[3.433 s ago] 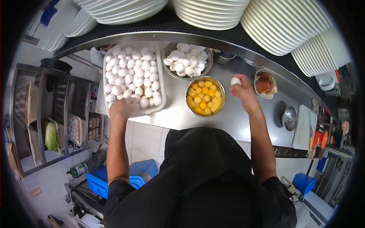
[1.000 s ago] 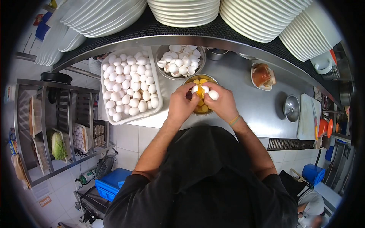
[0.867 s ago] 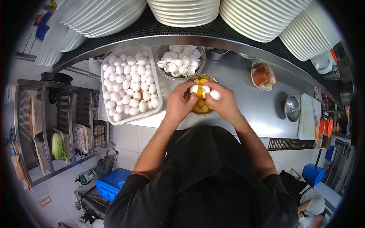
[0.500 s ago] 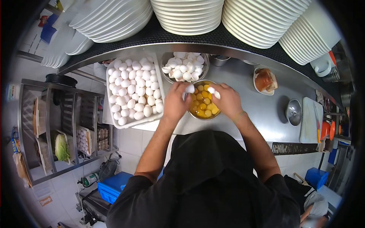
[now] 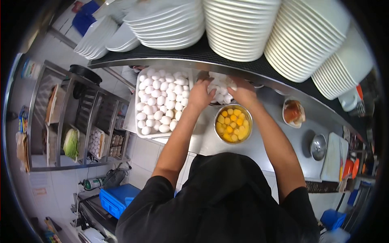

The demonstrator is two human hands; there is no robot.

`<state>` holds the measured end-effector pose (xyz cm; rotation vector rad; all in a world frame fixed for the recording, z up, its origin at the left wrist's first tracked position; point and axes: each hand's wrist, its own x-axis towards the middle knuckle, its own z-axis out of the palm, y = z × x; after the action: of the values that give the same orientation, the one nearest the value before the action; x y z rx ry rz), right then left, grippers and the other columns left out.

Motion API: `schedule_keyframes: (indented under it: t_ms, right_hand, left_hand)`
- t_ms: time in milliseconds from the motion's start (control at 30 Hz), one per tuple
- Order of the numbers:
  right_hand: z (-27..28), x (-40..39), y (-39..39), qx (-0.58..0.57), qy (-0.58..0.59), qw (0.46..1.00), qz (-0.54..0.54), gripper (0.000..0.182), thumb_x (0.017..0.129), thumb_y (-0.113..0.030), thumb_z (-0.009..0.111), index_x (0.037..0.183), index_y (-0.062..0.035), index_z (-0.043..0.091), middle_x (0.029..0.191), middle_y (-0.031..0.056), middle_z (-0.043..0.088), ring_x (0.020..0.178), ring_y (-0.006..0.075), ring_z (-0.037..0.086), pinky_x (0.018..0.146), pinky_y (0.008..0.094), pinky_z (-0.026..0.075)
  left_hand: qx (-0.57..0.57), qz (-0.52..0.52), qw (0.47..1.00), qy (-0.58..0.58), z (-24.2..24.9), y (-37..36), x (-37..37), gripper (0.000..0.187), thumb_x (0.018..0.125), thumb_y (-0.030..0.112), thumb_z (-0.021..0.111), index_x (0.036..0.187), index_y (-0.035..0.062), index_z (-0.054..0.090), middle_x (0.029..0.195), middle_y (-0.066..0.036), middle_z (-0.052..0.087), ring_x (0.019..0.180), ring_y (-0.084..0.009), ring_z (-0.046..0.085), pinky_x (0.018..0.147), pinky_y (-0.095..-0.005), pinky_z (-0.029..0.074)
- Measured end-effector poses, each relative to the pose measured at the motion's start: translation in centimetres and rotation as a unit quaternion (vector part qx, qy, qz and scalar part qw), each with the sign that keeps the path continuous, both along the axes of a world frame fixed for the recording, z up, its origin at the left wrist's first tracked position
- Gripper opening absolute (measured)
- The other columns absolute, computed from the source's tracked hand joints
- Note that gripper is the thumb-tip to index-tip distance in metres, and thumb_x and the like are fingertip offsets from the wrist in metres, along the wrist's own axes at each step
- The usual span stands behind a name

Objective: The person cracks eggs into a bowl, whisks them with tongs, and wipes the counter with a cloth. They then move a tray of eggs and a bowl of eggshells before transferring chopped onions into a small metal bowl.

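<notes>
My left hand (image 5: 201,95) and my right hand (image 5: 242,93) reach in from either side over a heap of cracked white eggshells (image 5: 220,94) in a bowl partly under the shelf. Thumbs and fingers are apart on both hands, close to or touching the shells; some fingertips are hidden. A steel bowl (image 5: 251,129) with many raw yolks and egg white in it stands nearer me, between my forearms. Left of my left hand, a white tray (image 5: 138,121) is filled with whole white eggs (image 5: 164,97).
Stacks of white plates (image 5: 239,28) fill the overhead shelf, whose metal edge (image 5: 162,62) hangs above the far side. To the right are a container with reddish-brown food (image 5: 292,112), a small metal bowl (image 5: 318,147) and a cutting board (image 5: 335,156) with a knife. A rack (image 5: 60,133) stands left.
Both hands have moved forward from above the yolk bowl to the shell heap. The shell pieces they held have left the space over the yolks. The view has shifted and tilted.
</notes>
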<state>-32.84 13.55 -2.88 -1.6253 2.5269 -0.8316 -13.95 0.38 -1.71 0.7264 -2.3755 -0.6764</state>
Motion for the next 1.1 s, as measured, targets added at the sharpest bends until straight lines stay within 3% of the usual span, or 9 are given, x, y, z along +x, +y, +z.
schedule_keyframes:
  t_ms: [133, 267, 367, 667, 767, 867, 900, 1000, 1100]
  right_hand:
    - [-0.4, -0.2, 4.2, 0.003, -0.143, 0.989, -0.039, 0.052, 0.093, -0.043, 0.075, 0.135, -0.0125, 0.067, 0.128, 0.0209, 0.072, 0.113, 0.0371, 0.072, 0.096, 0.0435, 0.057]
    - [-0.2, -0.2, 7.5, -0.030, -0.266, 0.959, -0.093, 0.049, 0.093, -0.035, 0.078, 0.131, -0.0060, 0.067, 0.115, 0.0200, 0.074, 0.103, 0.0301, 0.073, 0.090, 0.0370, 0.056]
    - [-0.3, 0.5, 8.8, -0.065, -0.351, 0.927, -0.117, 0.047, 0.095, -0.030, 0.075, 0.132, -0.0034, 0.063, 0.113, 0.0161, 0.072, 0.099, 0.0256, 0.069, 0.090, 0.0353, 0.054]
    - [0.5, 2.5, 9.6, -0.040, -0.426, 0.902, -0.051, 0.045, 0.093, -0.011, 0.063, 0.136, -0.0045, 0.056, 0.121, 0.0152, 0.064, 0.098, 0.0217, 0.066, 0.089, 0.0334, 0.054]
    - [0.9, 3.5, 11.2, -0.034, -0.433, 0.899, -0.049, 0.046, 0.091, -0.007, 0.063, 0.137, -0.0033, 0.058, 0.122, 0.0156, 0.065, 0.098, 0.0206, 0.067, 0.086, 0.0333, 0.057]
    - [0.0, 4.4, 13.0, -0.059, -0.472, 0.876, -0.076, 0.048, 0.093, -0.006, 0.065, 0.141, -0.0019, 0.058, 0.124, 0.0162, 0.066, 0.097, 0.0201, 0.069, 0.083, 0.0336, 0.059]
    - [-0.2, 5.1, 13.4, -0.066, -0.490, 0.866, -0.077, 0.048, 0.094, -0.007, 0.065, 0.142, -0.0018, 0.058, 0.125, 0.0161, 0.066, 0.098, 0.0207, 0.069, 0.084, 0.0338, 0.059]
    - [0.0, 6.8, 13.8, -0.132, -0.439, 0.888, -0.043, 0.050, 0.096, -0.012, 0.072, 0.143, -0.0015, 0.058, 0.125, 0.0169, 0.068, 0.106, 0.0234, 0.070, 0.088, 0.0344, 0.058]
    - [7.2, 8.8, 13.1, -0.223, -0.321, 0.920, -0.004, 0.053, 0.092, -0.012, 0.077, 0.141, -0.0022, 0.059, 0.127, 0.0184, 0.069, 0.110, 0.0285, 0.069, 0.092, 0.0372, 0.056]
  left_hand:
    - [-0.048, 0.099, 0.994, 0.024, 0.9, -0.1, 8.8, 0.043, 0.082, 0.010, 0.075, 0.124, 0.0033, 0.070, 0.126, -0.021, 0.068, 0.117, -0.0425, 0.064, 0.101, -0.0486, 0.053]
    - [-0.078, 0.278, 0.952, -0.105, 1.0, -2.2, 20.5, 0.041, 0.079, 0.007, 0.073, 0.120, 0.0043, 0.072, 0.118, -0.020, 0.069, 0.109, -0.0420, 0.066, 0.095, -0.0503, 0.054]
    - [-0.015, 0.297, 0.925, -0.237, 0.8, -2.1, 25.2, 0.045, 0.077, 0.011, 0.075, 0.122, 0.0066, 0.072, 0.119, -0.018, 0.069, 0.110, -0.0402, 0.067, 0.097, -0.0503, 0.055]
    - [-0.098, 0.250, 0.832, -0.485, -1.0, -3.1, 23.4, 0.051, 0.080, 0.018, 0.074, 0.130, 0.0108, 0.071, 0.124, -0.013, 0.068, 0.113, -0.0359, 0.067, 0.100, -0.0467, 0.055]
    - [-0.089, 0.243, 0.845, -0.468, -1.6, -3.5, 24.0, 0.050, 0.079, 0.021, 0.082, 0.124, 0.0044, 0.070, 0.120, -0.014, 0.070, 0.108, -0.0340, 0.069, 0.092, -0.0499, 0.056]
    - [0.060, 0.216, 0.941, -0.253, 3.1, -0.6, 20.9, 0.051, 0.081, 0.017, 0.082, 0.127, 0.0011, 0.068, 0.118, -0.018, 0.071, 0.103, -0.0328, 0.073, 0.089, -0.0467, 0.059]
    - [0.132, 0.173, 0.967, -0.132, 2.9, 0.2, 19.7, 0.050, 0.083, 0.012, 0.080, 0.129, -0.0012, 0.067, 0.117, -0.019, 0.072, 0.098, -0.0277, 0.076, 0.085, -0.0397, 0.062]
    - [0.335, 0.059, 0.939, 0.054, 3.2, 4.6, 13.8, 0.047, 0.089, 0.006, 0.078, 0.133, -0.0014, 0.061, 0.116, -0.013, 0.072, 0.101, -0.0186, 0.075, 0.088, -0.0315, 0.061]
    - [0.327, -0.035, 0.939, 0.101, 2.5, 9.0, 8.2, 0.046, 0.091, 0.003, 0.077, 0.133, -0.0004, 0.059, 0.120, -0.011, 0.070, 0.104, -0.0187, 0.074, 0.092, -0.0315, 0.061]
